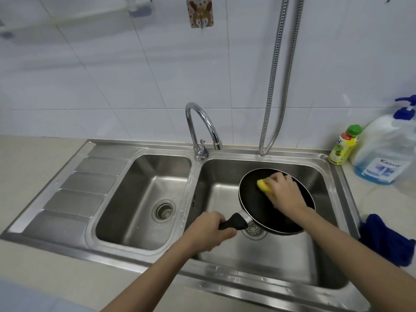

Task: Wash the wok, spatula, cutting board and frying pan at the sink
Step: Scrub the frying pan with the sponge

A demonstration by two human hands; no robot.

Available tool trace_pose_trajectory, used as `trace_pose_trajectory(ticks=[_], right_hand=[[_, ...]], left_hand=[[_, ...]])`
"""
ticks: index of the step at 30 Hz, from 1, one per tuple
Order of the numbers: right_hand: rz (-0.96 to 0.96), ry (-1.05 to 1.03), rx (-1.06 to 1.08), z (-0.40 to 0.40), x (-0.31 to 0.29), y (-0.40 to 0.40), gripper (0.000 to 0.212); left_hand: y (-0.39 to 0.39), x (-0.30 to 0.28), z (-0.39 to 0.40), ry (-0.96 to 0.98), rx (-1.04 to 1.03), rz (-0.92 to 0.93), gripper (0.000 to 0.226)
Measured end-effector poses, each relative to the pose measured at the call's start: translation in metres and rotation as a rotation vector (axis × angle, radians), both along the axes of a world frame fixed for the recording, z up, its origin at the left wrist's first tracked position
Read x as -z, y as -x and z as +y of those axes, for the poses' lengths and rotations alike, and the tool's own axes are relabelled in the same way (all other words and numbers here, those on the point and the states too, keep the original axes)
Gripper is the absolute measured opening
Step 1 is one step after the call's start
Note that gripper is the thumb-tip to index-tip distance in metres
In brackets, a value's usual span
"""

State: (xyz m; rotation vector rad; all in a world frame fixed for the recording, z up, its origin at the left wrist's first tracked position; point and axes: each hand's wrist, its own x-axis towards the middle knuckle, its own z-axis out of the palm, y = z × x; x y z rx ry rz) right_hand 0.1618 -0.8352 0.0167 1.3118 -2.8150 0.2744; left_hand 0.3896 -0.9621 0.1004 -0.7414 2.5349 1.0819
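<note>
Frying pan [265, 212], round, black and glossy, tilts inside the right steel sink [258, 266] basin, handle pointing left and toward the viewer. Left hand [209, 233] curls around that handle; right hand [284, 190] presses a yellow sponge [263, 185] against its inside. Beyond, a clear soap bottle [385, 154] on the desk reads "Kassa".

— What can't u make out?
— My right hand [284, 190] covers most of the sponge [263, 184] & part of the frying pan [270, 212]. Pan hides half the drain [253, 230].
— Edges?
— Blue cloth [382, 239] & pump bottle [387, 152] cut off at right; hose [275, 75] runs off the top. Small bottle [344, 146] label too blurry to read.
</note>
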Motion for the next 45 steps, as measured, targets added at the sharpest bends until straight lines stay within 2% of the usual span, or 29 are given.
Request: trace_pose_trajectory(ticks=[3, 5, 6, 7, 9, 10, 12, 14, 16, 19, 22, 24, 25, 28, 30, 32, 34, 37, 41, 45], right_hand=[[0.198, -0.249, -0.034, 0.01, -0.005, 0.007, 0.037], [0.159, -0.388, -0.13, 0.011, -0.014, -0.003, 0.033], [0.064, -0.391, -0.147, 0.011, -0.015, -0.007, 0.035], [-0.11, -0.381, -0.163, 0.012, -0.018, -0.012, 0.036], [-0.556, -0.235, -0.175, 0.01, -0.026, -0.023, 0.035], [-0.704, -0.139, -0.2, 0.008, -0.028, -0.031, 0.033], [-0.777, 0.054, -0.21, 0.001, -0.02, -0.039, 0.03], [-0.642, 0.198, -0.173, -0.007, -0.011, -0.039, 0.035], [-0.419, 0.234, -0.109, -0.009, -0.008, -0.028, 0.042], [-0.092, 0.073, -0.068, 0.003, -0.001, -0.009, 0.043], [0.056, -0.142, -0.046, 0.017, -0.003, -0.003, 0.041], [0.011, -0.252, -0.085, 0.02, -0.011, -0.005, 0.041], [-0.09, -0.262, -0.102, 0.019, -0.018, -0.009, 0.041], [-0.519, -0.127, -0.113, 0.011, -0.039, -0.032, 0.038], [-0.627, -0.005, -0.122, 0.003, -0.043, -0.044, 0.042], [-0.654, 0.118, -0.089, -0.006, -0.041, -0.049, 0.031], [-0.637, 0.18, -0.073, -0.016, -0.037, -0.049, 0.023], [-0.487, 0.172, -0.091, -0.028, -0.028, -0.04, 0.032], [-0.043, -0.018, -0.071, -0.027, -0.022, -0.017, 0.035], [0.089, -0.311, 0.037, -0.013, -0.028, 0.002, 0.034]], left_hand=[[-0.004, 0.0, -0.006, -0.012, -0.08, 0.009, 0.031], [-0.004, 0.001, -0.008, -0.005, -0.105, 0.019, 0.029], [-0.003, 0.001, -0.009, 0.002, -0.113, 0.021, 0.028], [-0.003, 0.002, -0.009, 0.01, -0.118, 0.021, 0.027], [-0.001, 0.003, -0.009, 0.047, -0.109, 0.018, 0.027], [0.001, 0.003, -0.008, 0.086, -0.084, 0.011, 0.027], [0.004, 0.001, -0.007, 0.226, 0.035, -0.004, 0.029], [0.005, -0.001, -0.005, 0.344, 0.173, -0.028, 0.031], [0.004, -0.001, -0.004, 0.389, 0.241, -0.05, 0.032], [-0.001, 0.002, -0.005, 0.335, 0.183, -0.033, 0.034], [-0.003, 0.005, -0.009, 0.134, -0.022, 0.013, 0.035], [-0.001, 0.006, -0.009, 0.026, -0.135, 0.03, 0.032], [0.001, 0.007, -0.009, 0.007, -0.167, 0.032, 0.032], [0.008, 0.01, -0.006, 0.02, -0.225, 0.031, 0.036], [0.012, 0.011, -0.002, 0.056, -0.226, 0.041, 0.038], [0.016, 0.012, 0.005, 0.136, -0.179, 0.024, 0.04], [0.017, 0.014, 0.014, 0.19, -0.116, -0.002, 0.039], [0.014, 0.018, 0.025, 0.216, -0.073, 0.031, 0.035], [0.007, 0.021, 0.026, 0.279, -0.058, 0.103, 0.028], [0.004, 0.028, 0.019, 0.132, -0.146, 0.139, 0.025]])
